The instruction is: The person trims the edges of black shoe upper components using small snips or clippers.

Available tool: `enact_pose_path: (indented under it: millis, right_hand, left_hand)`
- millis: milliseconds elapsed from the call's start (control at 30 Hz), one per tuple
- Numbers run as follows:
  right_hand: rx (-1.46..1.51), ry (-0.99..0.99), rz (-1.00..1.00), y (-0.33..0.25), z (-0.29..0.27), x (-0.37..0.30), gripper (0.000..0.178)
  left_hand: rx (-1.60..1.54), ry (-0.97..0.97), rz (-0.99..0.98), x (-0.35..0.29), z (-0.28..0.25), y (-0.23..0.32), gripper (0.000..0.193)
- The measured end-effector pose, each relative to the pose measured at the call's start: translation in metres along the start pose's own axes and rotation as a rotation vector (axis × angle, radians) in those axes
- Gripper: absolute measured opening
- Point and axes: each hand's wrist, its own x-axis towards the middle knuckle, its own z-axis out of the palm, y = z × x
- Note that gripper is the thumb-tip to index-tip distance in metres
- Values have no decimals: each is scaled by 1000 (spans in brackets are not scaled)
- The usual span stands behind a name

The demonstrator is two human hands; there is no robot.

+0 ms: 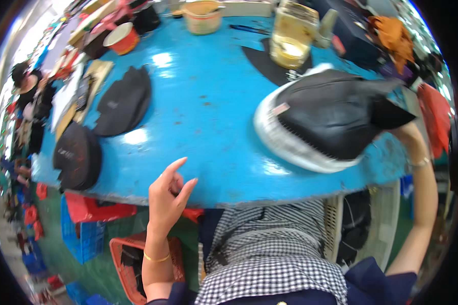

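My left hand (pixel 170 195) is raised in front of the blue table's near edge, thumb and index finger apart and nothing held. To the right lies a stack of black leather-like pieces (pixel 325 112) with stitched edges, on top of a thick white layered pile (pixel 275 140). My right hand (pixel 411 137) reaches the right end of the black stack, beside a pointed flap that sticks up. Its fingers are hidden behind the black material, so their grip does not show. The right end of the stack is slightly blurred.
On the blue table (pixel 203 122) are flat black pieces (pixel 125 101), a thick black stack (pixel 77 156) at left and a yellowish clear container (pixel 292 38) on a black piece. Tubs (pixel 202 18) stand at the back. Below are a red basket (pixel 119 254) and a pale crate (pixel 386 218).
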Motion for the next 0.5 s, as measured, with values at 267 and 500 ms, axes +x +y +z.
enact_pose_path:
  millis: [267, 500]
  right_hand:
    - [259, 221, 265, 67, -86, 13, 53]
    - [268, 325, 391, 146, -138, -11, 56]
  left_hand:
    - [729, 280, 232, 106, -81, -35, 56]
    - [1130, -62, -36, 172, -68, -32, 55]
